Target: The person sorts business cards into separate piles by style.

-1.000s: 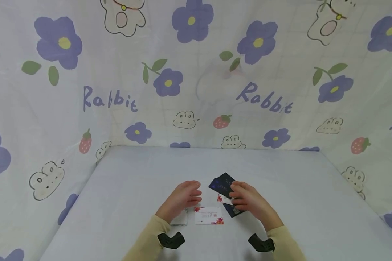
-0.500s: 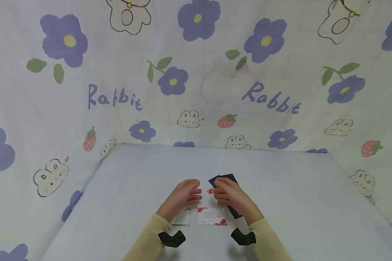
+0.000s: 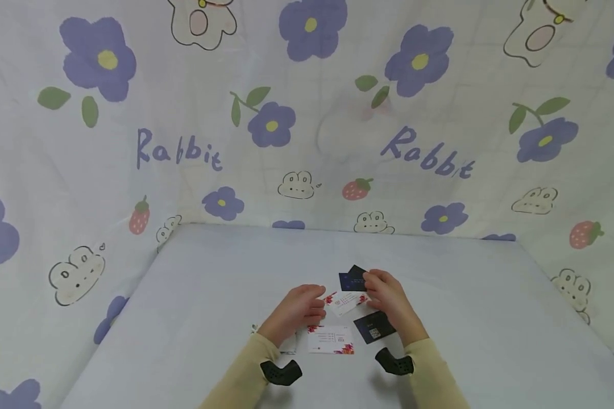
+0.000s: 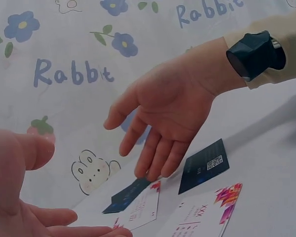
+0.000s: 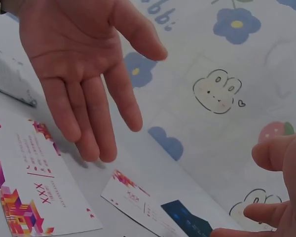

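My right hand (image 3: 393, 300) is relaxed, its fingertips at two overlapping dark business cards (image 3: 351, 282) at the back of the group. In the left wrist view its palm shows with nothing gripped. Just in front of those lies a white business card (image 3: 344, 303) with red-orange corners. A dark card with a QR code (image 3: 372, 329) lies under the right hand's near side. My left hand (image 3: 303, 308) hovers with loosely straight fingers, holding nothing. Closest to me, a second white card (image 3: 330, 341) lies flat to its right.
A white patterned packet (image 5: 11, 78) lies on the table by the left forearm, mostly hidden by it in the head view. The pale tabletop (image 3: 235, 261) ends at a hanging cloth (image 3: 317, 113) printed with flowers and rabbits, at the back and sides.
My right hand swept left over the cards, then came back right. The far white card and the QR-code card now show more fully, spread apart. My left hand has shifted slightly right.
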`<state>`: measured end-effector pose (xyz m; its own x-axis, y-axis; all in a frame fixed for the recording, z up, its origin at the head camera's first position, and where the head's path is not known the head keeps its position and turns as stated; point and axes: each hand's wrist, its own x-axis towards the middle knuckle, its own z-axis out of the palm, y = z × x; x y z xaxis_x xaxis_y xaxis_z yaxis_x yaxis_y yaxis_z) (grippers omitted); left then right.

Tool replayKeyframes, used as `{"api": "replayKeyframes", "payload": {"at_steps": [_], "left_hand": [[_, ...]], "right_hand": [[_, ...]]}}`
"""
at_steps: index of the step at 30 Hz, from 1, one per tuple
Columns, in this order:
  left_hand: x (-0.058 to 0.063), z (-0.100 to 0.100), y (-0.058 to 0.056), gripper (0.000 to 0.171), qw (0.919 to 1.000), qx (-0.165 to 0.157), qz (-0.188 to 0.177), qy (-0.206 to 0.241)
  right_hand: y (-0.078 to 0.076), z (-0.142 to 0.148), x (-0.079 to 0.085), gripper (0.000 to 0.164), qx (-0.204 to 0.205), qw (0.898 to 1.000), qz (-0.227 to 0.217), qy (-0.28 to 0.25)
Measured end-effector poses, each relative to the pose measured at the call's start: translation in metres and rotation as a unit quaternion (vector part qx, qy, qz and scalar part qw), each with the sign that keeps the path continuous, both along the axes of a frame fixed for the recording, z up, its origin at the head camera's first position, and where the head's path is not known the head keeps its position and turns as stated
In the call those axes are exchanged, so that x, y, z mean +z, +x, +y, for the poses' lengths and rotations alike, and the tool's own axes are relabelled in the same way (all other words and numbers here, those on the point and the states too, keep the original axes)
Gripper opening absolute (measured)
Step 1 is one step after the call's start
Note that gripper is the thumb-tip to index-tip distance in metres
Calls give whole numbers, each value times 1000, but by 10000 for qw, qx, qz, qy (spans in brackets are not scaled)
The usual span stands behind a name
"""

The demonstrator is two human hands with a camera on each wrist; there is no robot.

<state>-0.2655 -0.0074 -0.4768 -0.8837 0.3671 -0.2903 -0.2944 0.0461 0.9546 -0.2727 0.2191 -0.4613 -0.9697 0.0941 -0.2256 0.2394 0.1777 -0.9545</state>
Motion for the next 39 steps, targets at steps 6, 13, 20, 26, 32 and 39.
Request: {"api": "replayKeyframes", "payload": {"at_steps": [6, 13, 20, 26, 32, 39], "left_hand": [[-7, 8, -2, 73, 9997, 82, -160, 185], [-1, -3, -5, 79, 9984, 476, -296, 12], [-1, -25, -13, 76, 9964, 782, -321, -68], [-2, -32, -16, 77, 9962, 777, -373, -89], [-1, -31, -16, 76, 9971, 687, -322, -95], [-2, -33, -15, 75, 9973, 670, -269, -121]], "right_hand": [[4, -6, -1, 65, 149, 9992, 99, 347], [6, -11, 0, 64, 482, 9987, -52, 138], [4, -11, -4, 63, 661, 9969, -301, -310], [4, -11, -8, 64, 771, 9935, -454, -697], [4, -11, -10, 67, 881, 9902, -517, -949], [3, -13, -9, 71, 717, 9856, -780, -1319]]}}
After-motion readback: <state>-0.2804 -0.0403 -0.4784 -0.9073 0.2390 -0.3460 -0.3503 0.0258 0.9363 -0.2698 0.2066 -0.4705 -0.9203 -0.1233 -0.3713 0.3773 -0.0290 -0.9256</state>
